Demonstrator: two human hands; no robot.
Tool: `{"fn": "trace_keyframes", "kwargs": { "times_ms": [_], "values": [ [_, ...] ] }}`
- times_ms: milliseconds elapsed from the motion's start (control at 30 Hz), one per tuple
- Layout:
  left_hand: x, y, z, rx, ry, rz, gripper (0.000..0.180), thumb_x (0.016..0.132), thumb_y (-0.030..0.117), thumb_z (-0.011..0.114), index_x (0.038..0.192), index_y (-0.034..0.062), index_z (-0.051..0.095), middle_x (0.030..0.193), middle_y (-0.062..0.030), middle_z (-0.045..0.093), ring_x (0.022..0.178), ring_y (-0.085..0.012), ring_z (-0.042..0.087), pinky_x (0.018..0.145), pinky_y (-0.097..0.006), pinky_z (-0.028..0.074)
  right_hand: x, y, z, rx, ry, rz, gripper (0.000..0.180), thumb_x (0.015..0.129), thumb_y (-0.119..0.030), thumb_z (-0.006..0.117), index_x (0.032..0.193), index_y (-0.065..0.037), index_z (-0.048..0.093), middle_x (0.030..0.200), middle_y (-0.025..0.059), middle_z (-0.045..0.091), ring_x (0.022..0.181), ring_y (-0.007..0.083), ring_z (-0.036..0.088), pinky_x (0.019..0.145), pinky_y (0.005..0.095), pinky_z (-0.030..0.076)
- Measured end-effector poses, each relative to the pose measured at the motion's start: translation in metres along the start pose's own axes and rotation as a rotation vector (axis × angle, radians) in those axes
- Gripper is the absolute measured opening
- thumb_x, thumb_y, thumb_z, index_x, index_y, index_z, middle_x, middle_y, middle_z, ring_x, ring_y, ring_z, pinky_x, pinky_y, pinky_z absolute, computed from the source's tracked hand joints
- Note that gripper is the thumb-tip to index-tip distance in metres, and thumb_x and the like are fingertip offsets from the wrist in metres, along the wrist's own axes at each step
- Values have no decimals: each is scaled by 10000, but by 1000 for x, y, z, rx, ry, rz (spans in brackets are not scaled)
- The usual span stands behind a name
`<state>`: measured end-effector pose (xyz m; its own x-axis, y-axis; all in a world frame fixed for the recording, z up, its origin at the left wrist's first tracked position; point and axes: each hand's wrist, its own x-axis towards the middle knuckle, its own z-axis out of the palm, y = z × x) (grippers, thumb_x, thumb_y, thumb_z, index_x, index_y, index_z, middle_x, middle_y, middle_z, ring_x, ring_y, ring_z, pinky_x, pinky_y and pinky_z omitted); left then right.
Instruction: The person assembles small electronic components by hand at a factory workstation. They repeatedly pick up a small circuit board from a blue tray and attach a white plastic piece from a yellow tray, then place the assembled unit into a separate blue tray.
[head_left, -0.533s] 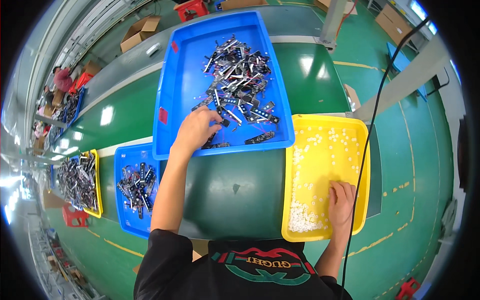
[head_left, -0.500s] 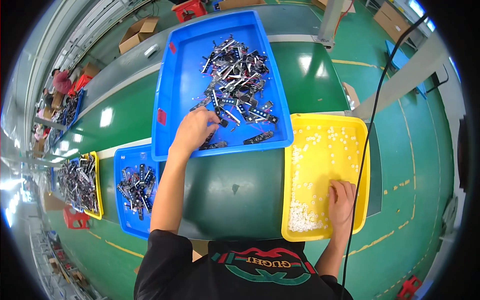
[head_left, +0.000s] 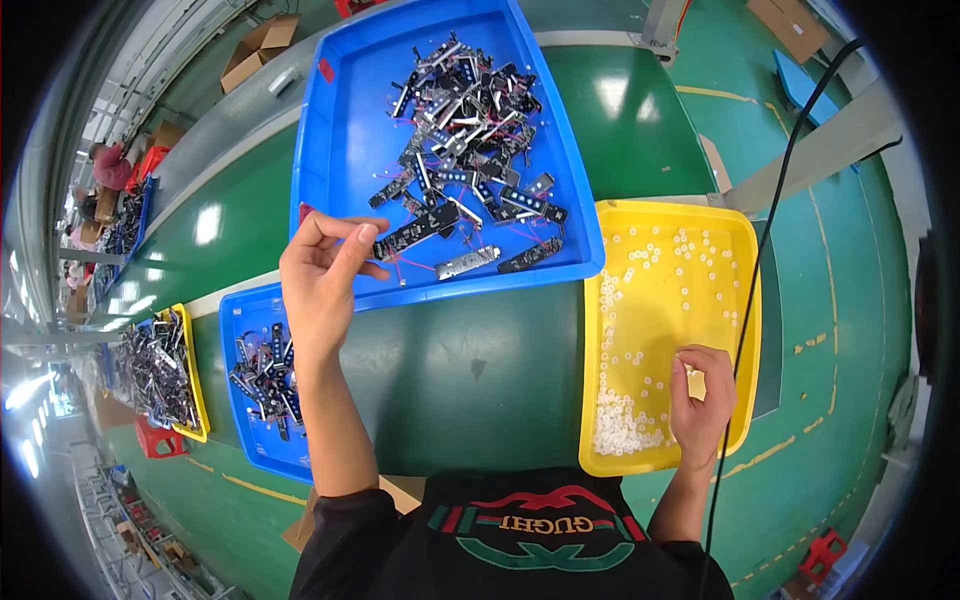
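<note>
Evidently this is the picking-up step: the left hand (head_left: 325,275) has a long black circuit strip (head_left: 418,232) pinched between thumb and fingertips at the near left edge of the large blue tray (head_left: 335,150), at about 11 o'clock. The right hand (head_left: 703,400) curls over the yellow tray (head_left: 735,250) at 4 o'clock, fingertips closed on what looks like a small white ring, though too tiny to be sure. Judging from this, the next move calls for bringing both together over the green table (head_left: 480,380) without snagging the red wires. A small red tag (head_left: 325,70) sits on the blue tray's far left wall; open cardboard boxes (head_left: 262,45) lie at 11 o'clock; a smaller blue tray (head_left: 235,310) of parts sits at 9
</note>
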<state>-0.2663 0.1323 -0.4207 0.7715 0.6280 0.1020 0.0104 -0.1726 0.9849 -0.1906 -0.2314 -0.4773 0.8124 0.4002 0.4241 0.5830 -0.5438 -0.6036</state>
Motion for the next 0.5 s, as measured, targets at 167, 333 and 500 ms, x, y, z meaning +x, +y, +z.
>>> {"fn": "trace_keyframes", "kwargs": {
  "times_ms": [167,333,500],
  "values": [
    [-23,4,38,-454,-174,-67,158,882,92,624,827,5,505,859,-145,615,610,-197,640,534,-279,555,15,-38,15,553,-86,77,173,766,85,660,913,8,610,834,115,646,713,188,604,647,273,481],
    [-26,27,79,-739,-319,-133,192,916,63,556,1048,-76,550,872,-141,604,693,-228,658,590,-320,590,43,-70,24,865,-221,45,231,787,94,652,1009,28,642,872,103,645,716,137,586,624,239,460],
    [-29,35,100,-1181,-539,-337,234,944,86,507,1126,-48,568,1082,-200,610,920,-258,654,785,-344,571,65,-94,25,995,-81,42,211,786,90,667,989,35,652,969,126,631,797,148,588,683,246,467]
  ]
}}
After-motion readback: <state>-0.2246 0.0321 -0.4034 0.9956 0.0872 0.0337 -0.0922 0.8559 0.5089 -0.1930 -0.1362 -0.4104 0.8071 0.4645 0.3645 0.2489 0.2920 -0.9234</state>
